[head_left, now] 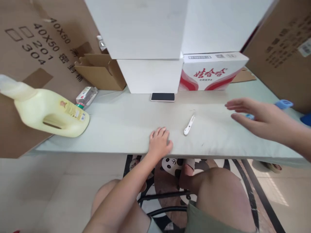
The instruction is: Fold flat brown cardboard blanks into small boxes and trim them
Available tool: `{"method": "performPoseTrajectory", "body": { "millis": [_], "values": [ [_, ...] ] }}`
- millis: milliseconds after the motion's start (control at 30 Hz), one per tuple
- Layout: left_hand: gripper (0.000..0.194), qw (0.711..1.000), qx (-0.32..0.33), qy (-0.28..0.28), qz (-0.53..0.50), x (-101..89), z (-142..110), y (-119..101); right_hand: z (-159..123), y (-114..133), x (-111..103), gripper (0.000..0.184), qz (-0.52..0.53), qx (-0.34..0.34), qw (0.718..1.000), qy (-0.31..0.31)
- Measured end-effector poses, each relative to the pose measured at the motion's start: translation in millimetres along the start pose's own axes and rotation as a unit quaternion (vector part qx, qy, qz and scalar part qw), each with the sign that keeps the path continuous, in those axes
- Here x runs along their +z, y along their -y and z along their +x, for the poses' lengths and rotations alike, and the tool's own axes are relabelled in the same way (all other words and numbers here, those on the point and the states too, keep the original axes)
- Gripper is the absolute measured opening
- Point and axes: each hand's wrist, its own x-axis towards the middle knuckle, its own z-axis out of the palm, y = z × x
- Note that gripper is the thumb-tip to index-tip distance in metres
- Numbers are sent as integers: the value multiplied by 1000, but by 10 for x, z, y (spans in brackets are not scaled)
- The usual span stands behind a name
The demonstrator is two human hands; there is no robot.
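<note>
My left hand (160,142) rests on the pale green table cover (116,129) near the front edge, fingers spread and holding nothing. A white utility knife (189,125) lies on the cover to its right. My right hand (259,118) is at the right side, its thumb and fingers apart. Behind that hand, and partly hidden by it, is a blue object (284,104), with a light blue bit showing between thumb and fingers. I cannot tell whether the hand touches it. A dark-screened phone (162,97) lies farther back.
A large pale yellow jug (53,111) leans at the left, beside a clear bottle (87,96) lying down. White boxes (150,76), a red-and-white carton (211,72) and an open brown box (99,72) line the back. Big cardboard panels stand left (60,19) and right (286,64).
</note>
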Motion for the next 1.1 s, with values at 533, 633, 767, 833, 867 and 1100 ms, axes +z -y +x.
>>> {"method": "performPoseTrajectory", "body": {
  "millis": [533, 633, 767, 833, 867, 1100],
  "values": [
    [23, 971, -64, -31, -228, -860, -30, 654, 2473, 2959, 2268, 39, 38, -314, 946, 69],
    [25, 974, -4, -3, -228, -868, -19, 685, 2923, 3411, 2423, 43, 9, -285, 957, 48],
    [26, 974, 2, -3, -228, -888, 12, 722, 3374, 3728, 2421, 40, -37, -182, 982, 44],
    [25, 972, -3, 2, -236, -902, 17, 734, 3476, 3762, 2388, 36, -65, -173, 981, 51],
    [24, 971, -2, 5, -240, -905, 15, 734, 3492, 3763, 2377, 34, -77, -181, 979, 56],
    [17, 943, 18, -120, -310, -883, 7, 726, 3063, 3799, 2342, 28, -79, -232, 969, 38]
  ]
}}
